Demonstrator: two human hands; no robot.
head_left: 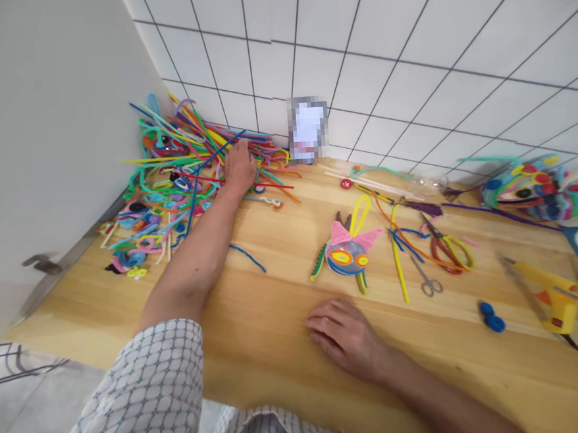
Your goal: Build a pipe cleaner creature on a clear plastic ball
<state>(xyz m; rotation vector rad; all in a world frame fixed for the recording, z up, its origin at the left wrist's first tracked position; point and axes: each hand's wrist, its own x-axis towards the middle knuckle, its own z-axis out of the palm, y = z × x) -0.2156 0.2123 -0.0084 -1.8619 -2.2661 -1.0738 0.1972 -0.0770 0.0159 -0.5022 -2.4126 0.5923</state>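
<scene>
My left hand (240, 166) reaches into a heap of coloured pipe cleaners (199, 140) at the back left. Its fingers point down among the stems, and their tips are hidden. Low on the wooden table rests my right hand (344, 336), fingers loosely extended and holding nothing. Just beyond it lies a pipe-cleaner creature (348, 255) with pink pointed ears, yellow-and-orange eyes, green-and-yellow limbs and a yellow loop on top. A short blue pipe cleaner (248, 256) lies alone between the heap and the creature.
Right of the creature are red-and-yellow scissors (447, 248), small metal scissors (427, 279) and loose stems. A yellow glue gun (554, 293) with a cord and a blue coil (491, 318) lie farther right. A phone (307, 131) leans on the tiled wall; a colourful fish-like craft (519, 190) sits back right.
</scene>
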